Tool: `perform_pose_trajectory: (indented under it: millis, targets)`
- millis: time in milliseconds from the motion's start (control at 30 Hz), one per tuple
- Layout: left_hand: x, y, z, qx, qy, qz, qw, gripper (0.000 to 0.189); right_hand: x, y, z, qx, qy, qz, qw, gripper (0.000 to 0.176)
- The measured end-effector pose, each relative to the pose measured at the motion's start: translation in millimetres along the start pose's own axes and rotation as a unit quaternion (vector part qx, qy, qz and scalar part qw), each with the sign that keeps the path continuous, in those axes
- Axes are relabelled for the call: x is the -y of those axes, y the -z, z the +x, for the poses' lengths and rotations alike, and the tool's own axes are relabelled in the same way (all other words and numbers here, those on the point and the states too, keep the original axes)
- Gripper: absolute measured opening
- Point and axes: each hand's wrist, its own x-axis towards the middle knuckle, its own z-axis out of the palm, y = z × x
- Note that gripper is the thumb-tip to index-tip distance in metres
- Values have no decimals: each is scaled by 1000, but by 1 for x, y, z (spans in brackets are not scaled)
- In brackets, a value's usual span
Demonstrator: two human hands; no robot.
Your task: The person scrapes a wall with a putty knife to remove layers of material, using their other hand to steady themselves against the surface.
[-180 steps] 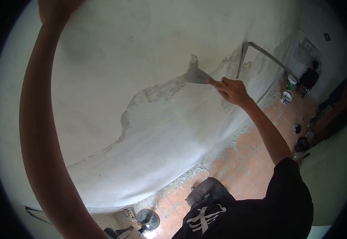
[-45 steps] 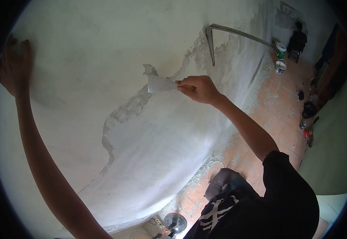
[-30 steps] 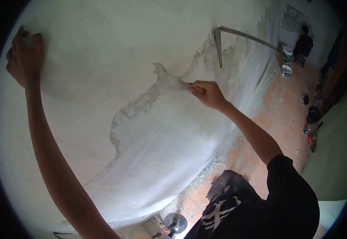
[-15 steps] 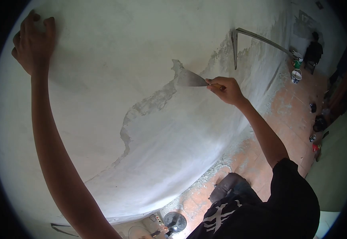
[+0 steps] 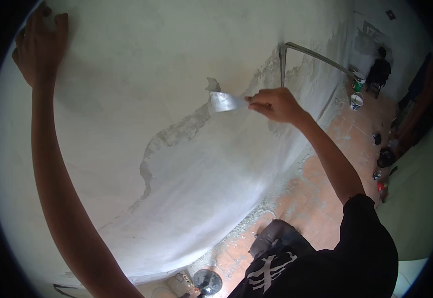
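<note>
My right hand [image 5: 275,105] is closed round the handle of a putty knife [image 5: 224,102], and its wide metal blade catches the light near the wall. Whether the blade touches the wall is hard to tell. Beside it runs a ragged grey strip [image 5: 177,131] where the pale surface of the wall [image 5: 122,64] has come off. At the upper left, my left hand [image 5: 38,47] rests against the wall with its fingers apart and bent, holding nothing.
A bent metal strip [image 5: 321,53] sticks out near the wall at upper right. Buckets [image 5: 356,103] and a dark chair [image 5: 379,72] stand beyond. Debris lies along the tiled floor [image 5: 321,184] at the wall's foot. A round dark object [image 5: 207,282] is at the bottom.
The putty knife has turned, so its blade now shines instead of looking dark. My right hand has shifted slightly left in view. The whole view has moved a little; my left hand stays on the wall.
</note>
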Motion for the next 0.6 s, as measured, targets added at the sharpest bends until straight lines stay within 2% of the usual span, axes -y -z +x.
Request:
perform_pose_trajectory:
  millis: [67, 100, 167, 233, 367, 600]
  targets:
    - [-3, 4, -2, -31, 22, -78, 996, 52, -4, 7, 3, 0, -23, 2, 1000, 11]
    - [-4, 6, -2, -32, 23, -73, 997, 52, -7, 10, 7, -9, -44, 0, 999, 11]
    - [-5, 4, -2, -49, 12, -8, 999, 51, -3, 10, 15, -38, 4, -11, 999, 12]
    - [-4, 3, 2, -52, 11, -12, 999, 51, 5, 15, 14, 22, -19, -33, 999, 13]
    - [-4, 2, -5, -56, 15, -62, 996, 50, -6, 19, 19, 21, 5, -28, 999, 14]
    - [-4, 0, -4, -58, 15, -37, 998, 50, -8, 29, 32, 22, 51, -52, 997, 13]
